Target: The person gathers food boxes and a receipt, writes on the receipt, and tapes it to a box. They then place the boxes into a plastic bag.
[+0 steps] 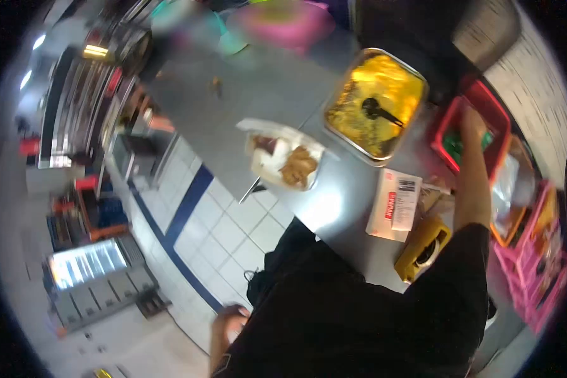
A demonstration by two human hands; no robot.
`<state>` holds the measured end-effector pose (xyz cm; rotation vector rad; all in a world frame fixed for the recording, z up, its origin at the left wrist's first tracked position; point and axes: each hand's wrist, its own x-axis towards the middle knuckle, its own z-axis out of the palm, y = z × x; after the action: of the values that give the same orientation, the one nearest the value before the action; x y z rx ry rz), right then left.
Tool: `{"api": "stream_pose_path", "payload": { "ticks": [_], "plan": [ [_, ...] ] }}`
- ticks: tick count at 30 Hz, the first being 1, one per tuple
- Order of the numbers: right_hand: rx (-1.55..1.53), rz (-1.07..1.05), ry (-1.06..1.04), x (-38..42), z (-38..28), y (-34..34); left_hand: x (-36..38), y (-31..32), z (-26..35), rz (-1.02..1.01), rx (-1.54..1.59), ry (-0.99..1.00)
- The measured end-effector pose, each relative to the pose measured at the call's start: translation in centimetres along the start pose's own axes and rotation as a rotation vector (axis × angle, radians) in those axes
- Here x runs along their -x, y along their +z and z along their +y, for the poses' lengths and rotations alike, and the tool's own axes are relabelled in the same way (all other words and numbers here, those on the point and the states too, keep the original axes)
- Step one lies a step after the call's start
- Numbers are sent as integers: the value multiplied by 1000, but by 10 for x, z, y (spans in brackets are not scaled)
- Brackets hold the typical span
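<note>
My right hand (pixel 472 125) reaches down into a red plastic bin (pixel 444 120), over small green items (pixel 453 146) on its bottom; its fingertips are hidden and blurred. Low at my side, away from the table, my left hand (pixel 230 323) is curled closed, and I cannot tell what is in it. An opened takeaway box (pixel 272 173) on the steel table holds white rice, a piece of brown fried food (pixel 298 165) and something dark reddish. Beside it stands a metal tray (pixel 329 120) of yellow, oily liquid, with a black ladle (pixel 381 112) resting in it.
A white paper packet with a printed label (pixel 404 200) and a yellow tape dispenser (pixel 423 249) lie near my right arm. An orange bin (pixel 515 232) and a pink basket (pixel 515 271) stand at the right. Pink (pixel 283 25) and teal containers are at the far end of the steel table (pixel 258 82).
</note>
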<state>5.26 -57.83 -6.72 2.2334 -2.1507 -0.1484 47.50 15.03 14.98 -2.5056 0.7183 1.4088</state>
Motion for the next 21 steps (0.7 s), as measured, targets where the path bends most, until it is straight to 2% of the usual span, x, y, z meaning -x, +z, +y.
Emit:
{"api": "stream_pose_path", "payload": {
  "ticks": [1,2,3,4,5,6,9,11,12,14,15,16,18,20,21],
  "plan": [
    [-44,-11,47,-1,8,4,-11,-35,25,-90,51,-293],
    [-33,24,-71,24,-7,-29,-52,-28,-42,-93,-254,172],
    [3,-94,82,15,3,-14,-62,-50,-9,69,-132,-96],
    [13,-56,-79,6,28,7,-80,-81,12,360,-178,63],
    [-116,-148,258,29,-1,-35,-86,-102,38,506,-175,94],
    [-91,-79,277,27,8,-20,-92,-117,56,550,-85,168],
    [-63,-24,280,47,-1,-43,-119,-145,99,671,112,351],
    [-531,200,304,51,13,-51,-144,-160,123,720,246,464],
    [-522,216,307,55,18,-56,-164,-166,133,739,337,530],
    [-1056,592,330,60,35,-63,-209,-177,153,786,470,530],
    [-1109,809,328,52,57,-50,-234,-179,161,766,486,556],
    [-1018,875,537,91,23,-93,-258,-181,170,798,506,562],
    [-1312,825,307,121,32,-106,-283,-185,190,813,525,612],
    [-1423,974,312,175,-18,-137,-294,-184,205,680,366,550],
    [-1215,945,358,195,-20,-142,-298,-182,208,658,352,584]
  ]
}}
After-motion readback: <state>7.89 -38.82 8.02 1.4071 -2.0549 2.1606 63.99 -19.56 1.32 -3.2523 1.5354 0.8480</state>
